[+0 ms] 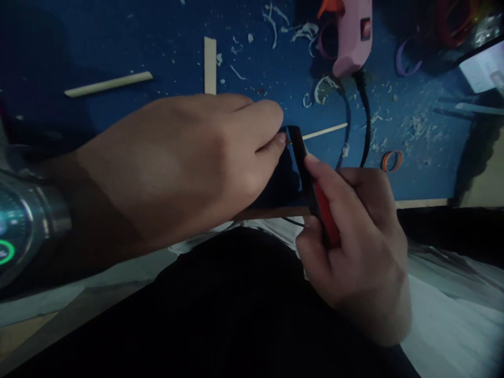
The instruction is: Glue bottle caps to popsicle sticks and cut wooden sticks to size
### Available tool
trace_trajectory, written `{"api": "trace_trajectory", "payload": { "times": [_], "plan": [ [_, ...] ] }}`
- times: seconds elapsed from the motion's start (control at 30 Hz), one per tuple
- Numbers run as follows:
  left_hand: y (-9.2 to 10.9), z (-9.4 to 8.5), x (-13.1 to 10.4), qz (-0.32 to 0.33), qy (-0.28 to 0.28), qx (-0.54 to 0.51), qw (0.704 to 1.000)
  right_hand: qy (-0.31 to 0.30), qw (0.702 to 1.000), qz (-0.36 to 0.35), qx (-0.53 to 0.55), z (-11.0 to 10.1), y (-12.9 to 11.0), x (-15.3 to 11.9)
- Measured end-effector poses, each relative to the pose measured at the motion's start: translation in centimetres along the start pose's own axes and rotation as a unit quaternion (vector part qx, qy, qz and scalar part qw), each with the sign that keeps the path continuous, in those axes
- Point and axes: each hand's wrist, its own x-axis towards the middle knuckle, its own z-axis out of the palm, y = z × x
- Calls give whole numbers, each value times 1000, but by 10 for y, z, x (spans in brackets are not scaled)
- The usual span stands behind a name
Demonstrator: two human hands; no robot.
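My left hand [212,147] is closed, with its fingers pinched together at the left end of a thin wooden stick [326,130]. That end is mostly hidden by the fingertips and the blade. In my right hand [362,241] is a red and black utility knife [325,210], gripped between thumb and fingers. Its dark front end crosses the stick just right of my left fingertips. Whether the edge bites into the wood I cannot tell.
A flat wooden strip [210,63] and a rounded stick [110,84] lie on the blue tabletop [173,31]. At the back right is a pink glue gun [354,37] with a black cord [366,115]. An orange ring [392,161], a purple ring [407,60] and shavings [425,131] lie around.
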Motion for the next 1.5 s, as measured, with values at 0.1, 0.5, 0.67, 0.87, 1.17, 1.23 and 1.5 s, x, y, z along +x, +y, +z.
{"api": "trace_trajectory", "payload": {
  "times": [0.1, 0.5, 0.67, 0.87, 1.17, 1.23, 1.5],
  "plan": [
    [1, -2, 2, 17, 22, 30, 999, -2, 1000, -3, 1, 1, 0, -2],
    [3, -6, 5, 56, -30, 125, 990, 22, 1000, -6, -3, 6, 0, -2],
    [2, -6, 8, 55, -23, 133, 989, 13, 1000, 1, -8, 7, -3, -1],
    [2, -7, 7, 80, 13, 134, 988, 15, 1000, -10, -24, 10, -5, 2],
    [2, -5, 5, 77, 26, 105, 991, 4, 999, -13, -33, 5, -3, 1],
    [2, -5, 5, 80, 15, 102, 991, 12, 999, -9, -37, 7, -1, 3],
    [-1, 5, 1, 70, 59, 46, 995, 16, 998, -33, -45, 6, -1, -4]
  ]
}}
